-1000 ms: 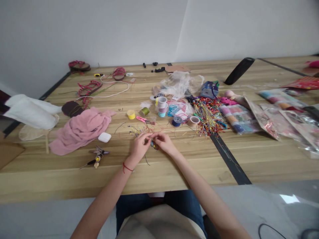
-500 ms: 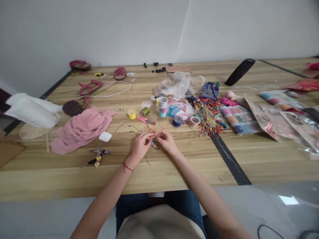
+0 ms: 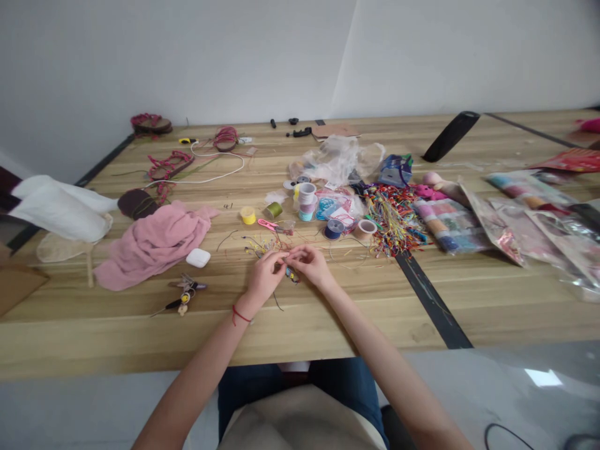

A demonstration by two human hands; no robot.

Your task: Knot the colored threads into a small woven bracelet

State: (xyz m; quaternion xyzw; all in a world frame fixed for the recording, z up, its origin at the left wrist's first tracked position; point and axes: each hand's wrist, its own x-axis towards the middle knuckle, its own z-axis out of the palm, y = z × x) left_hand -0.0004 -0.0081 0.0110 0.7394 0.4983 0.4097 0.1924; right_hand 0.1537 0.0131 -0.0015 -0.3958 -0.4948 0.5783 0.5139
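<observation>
My left hand (image 3: 266,273) and my right hand (image 3: 309,265) meet fingertip to fingertip low over the table. Both are pinched around a small colourful corded piece (image 3: 291,275), mostly hidden by the fingers, with blue and yellow parts showing below them. A dark thread end (image 3: 278,302) trails beneath. Loose yellow and dark threads (image 3: 255,245) lie just beyond my left hand. Past the fingertips are pink thread snips (image 3: 267,225), a yellow spool (image 3: 247,215) and an olive green spool (image 3: 273,210).
Stacked pale spools (image 3: 307,201), a navy spool (image 3: 334,229) and a heap of multicoloured cords (image 3: 396,219) lie ahead and right. Leftward are a pink cloth (image 3: 154,247), a white case (image 3: 197,257) and keys (image 3: 186,292). Packets (image 3: 452,225) spread along the right.
The fingertips of my two hands have drawn slightly closer together over the small corded piece. Everything else on the table looks unchanged.
</observation>
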